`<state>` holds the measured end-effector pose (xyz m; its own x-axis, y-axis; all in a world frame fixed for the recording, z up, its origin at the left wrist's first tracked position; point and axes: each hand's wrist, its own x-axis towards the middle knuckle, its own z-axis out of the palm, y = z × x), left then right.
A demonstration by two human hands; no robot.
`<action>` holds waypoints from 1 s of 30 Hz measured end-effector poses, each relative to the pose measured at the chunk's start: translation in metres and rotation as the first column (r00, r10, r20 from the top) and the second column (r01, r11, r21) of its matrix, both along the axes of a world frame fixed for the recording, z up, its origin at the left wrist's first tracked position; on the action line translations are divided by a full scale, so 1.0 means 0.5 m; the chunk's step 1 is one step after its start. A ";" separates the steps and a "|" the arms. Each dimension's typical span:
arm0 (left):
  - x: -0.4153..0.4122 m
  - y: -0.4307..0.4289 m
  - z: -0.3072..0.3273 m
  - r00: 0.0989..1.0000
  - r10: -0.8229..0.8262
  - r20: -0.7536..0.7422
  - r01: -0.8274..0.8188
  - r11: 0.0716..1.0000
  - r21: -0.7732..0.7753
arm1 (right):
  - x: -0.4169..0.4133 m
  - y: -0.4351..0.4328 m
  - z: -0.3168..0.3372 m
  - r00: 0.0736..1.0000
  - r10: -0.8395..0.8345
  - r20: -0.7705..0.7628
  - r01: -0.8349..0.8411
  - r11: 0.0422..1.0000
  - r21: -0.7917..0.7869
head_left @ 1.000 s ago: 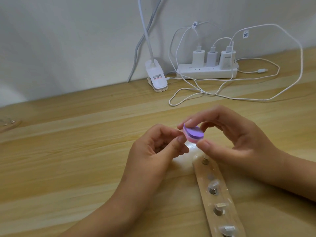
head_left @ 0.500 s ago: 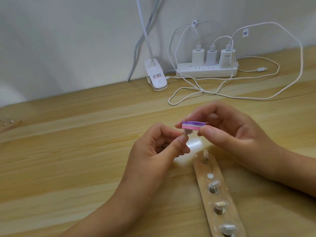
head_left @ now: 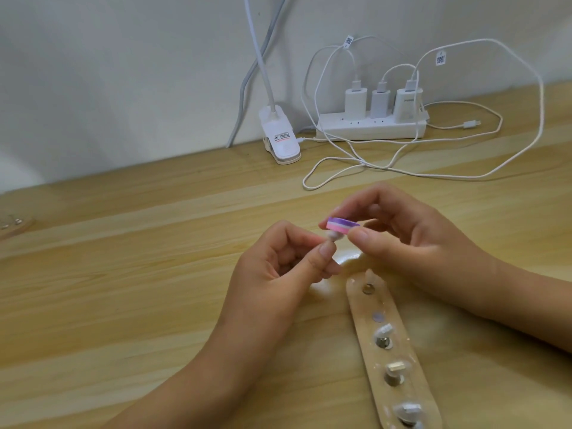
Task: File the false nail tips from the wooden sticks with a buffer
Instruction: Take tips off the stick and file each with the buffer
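**A:** Where do we stand?

**B:** Our left hand [head_left: 278, 270] pinches the tip [head_left: 426, 236] between thumb and forefinger. Our right hand [head_left: 418, 243] pinches the buffer [head_left: 435, 225], laid flat on the tip just above the left fingers.

**A:** How do we file well?

**B:** We judge short, light strokes best, with the buffer level and a firm grip at the tip's base. The stick [head_left: 363, 329] lies below the right fingers.
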<state>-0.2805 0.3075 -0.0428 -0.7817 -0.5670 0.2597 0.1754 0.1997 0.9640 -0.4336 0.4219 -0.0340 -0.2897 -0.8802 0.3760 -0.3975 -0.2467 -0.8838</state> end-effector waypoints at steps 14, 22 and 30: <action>-0.001 0.000 0.003 1.000 0.011 -0.024 -0.009 0.996 0.092 | -0.004 -0.002 -0.003 0.967 -0.114 -0.230 0.060 0.971 -0.231; -0.001 -0.005 0.003 1.000 0.001 -0.022 0.002 0.991 0.137 | -0.028 -0.013 -0.011 0.973 -0.194 -0.121 0.194 0.981 -0.016; -0.006 -0.009 0.004 0.997 -0.063 0.032 0.057 0.983 0.175 | -0.019 -0.004 -0.002 0.994 -0.081 0.073 0.084 0.996 -0.031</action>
